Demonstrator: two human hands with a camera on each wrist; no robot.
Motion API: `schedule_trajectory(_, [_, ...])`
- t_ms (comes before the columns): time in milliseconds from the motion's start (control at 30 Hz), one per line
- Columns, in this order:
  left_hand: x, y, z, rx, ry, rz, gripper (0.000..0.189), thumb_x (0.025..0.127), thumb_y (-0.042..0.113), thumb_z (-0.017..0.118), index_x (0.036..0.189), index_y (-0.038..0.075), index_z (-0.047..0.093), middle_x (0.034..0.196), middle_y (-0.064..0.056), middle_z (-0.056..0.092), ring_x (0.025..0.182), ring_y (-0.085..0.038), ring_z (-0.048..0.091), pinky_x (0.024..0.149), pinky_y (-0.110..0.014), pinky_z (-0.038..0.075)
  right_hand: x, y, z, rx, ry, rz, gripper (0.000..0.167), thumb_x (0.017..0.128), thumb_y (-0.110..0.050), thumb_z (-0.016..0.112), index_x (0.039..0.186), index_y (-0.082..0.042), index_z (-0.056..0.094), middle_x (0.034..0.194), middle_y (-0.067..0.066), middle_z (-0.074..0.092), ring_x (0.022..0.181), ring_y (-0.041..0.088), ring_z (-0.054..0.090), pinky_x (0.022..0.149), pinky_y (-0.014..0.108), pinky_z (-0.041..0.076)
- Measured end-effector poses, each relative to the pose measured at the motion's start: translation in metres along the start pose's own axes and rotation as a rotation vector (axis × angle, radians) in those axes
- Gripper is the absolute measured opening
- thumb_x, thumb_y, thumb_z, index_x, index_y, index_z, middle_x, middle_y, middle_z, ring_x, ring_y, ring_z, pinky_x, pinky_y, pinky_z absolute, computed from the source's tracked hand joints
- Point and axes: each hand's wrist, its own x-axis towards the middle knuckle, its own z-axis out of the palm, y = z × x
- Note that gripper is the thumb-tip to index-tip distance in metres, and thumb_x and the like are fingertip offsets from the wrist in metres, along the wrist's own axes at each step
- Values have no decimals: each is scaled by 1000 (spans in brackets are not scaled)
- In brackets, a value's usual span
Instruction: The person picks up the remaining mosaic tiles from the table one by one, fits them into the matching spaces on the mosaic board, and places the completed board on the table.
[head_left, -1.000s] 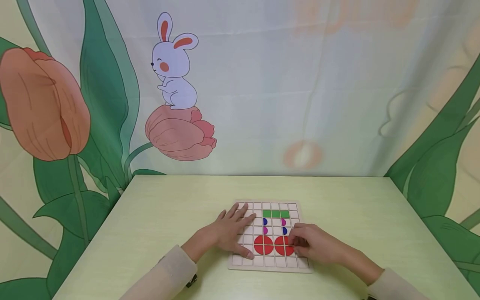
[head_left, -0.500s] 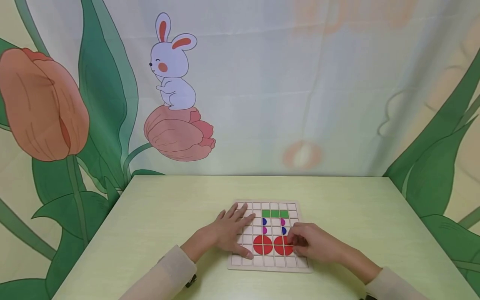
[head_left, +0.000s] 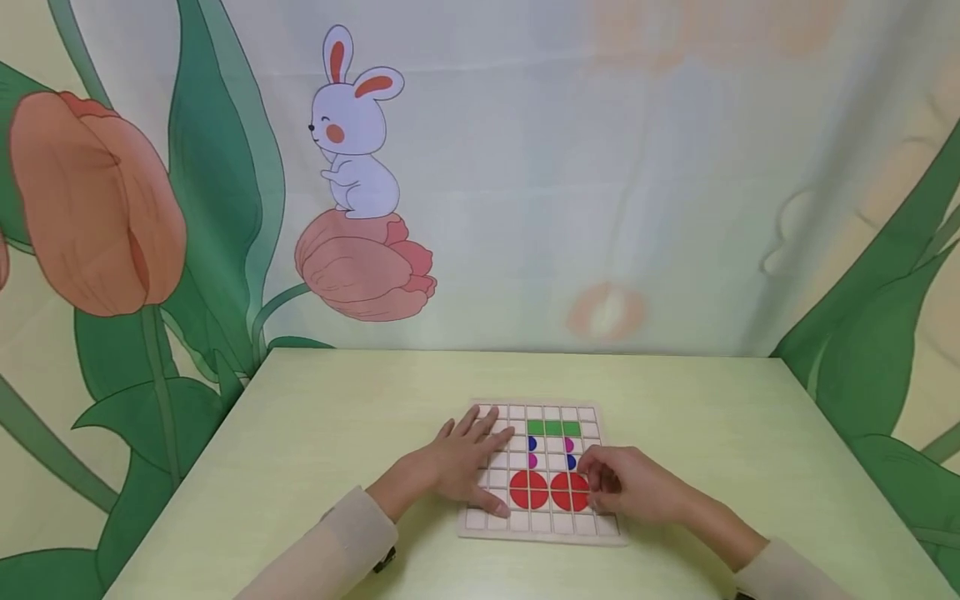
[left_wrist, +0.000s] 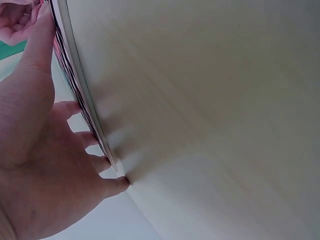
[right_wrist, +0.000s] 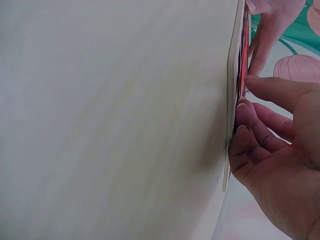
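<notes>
A square board [head_left: 542, 540] with a grid of pale cells lies flat on the table. My left hand [head_left: 461, 462] rests on the board's left side with its fingers spread. At the right edge my right hand [head_left: 630, 487] has loosely curled fingers next to the right red circle [head_left: 569, 492], with a gap between thumb and forefinger. I see nothing held there. Beside it lies the left red circle [head_left: 528, 490]; each circle is made of quarter pieces. Above are blue half-circles [head_left: 532, 444], magenta half-circles [head_left: 569, 446] and a row of green squares [head_left: 553, 427].
The pale yellow-green table [head_left: 360, 392] extends around the board. Behind it hangs a cloth backdrop [head_left: 510, 167] printed with a rabbit, tulips and leaves. In both wrist views the board appears nearly edge-on.
The fingers of my right hand have drawn slightly away from the right red circle, so more of its right side shows. My left hand stays on the board.
</notes>
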Motion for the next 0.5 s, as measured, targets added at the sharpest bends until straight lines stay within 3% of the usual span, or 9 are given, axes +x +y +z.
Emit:
schedule_trajectory(233, [-1,3,5,-1,-30,5,123,78,86,70,172,28,15,179,-8,-2,163,-38,-4,127,-65,11,-5,1,4,50,-15,36,30,93,-20,85,115,-8,70,86,-4,64,81,16,61,70,23,53])
schedule_trajectory(500, [-8,3,6,0,-20,7,124,78,85,70,172,26,15,179,-10,-1,163,-38,-4,127,-66,11,-6,-5,6,67,-26,42,29,95,-25,83,116,-8,70,89,-2,65,84,17,61,71,23,53])
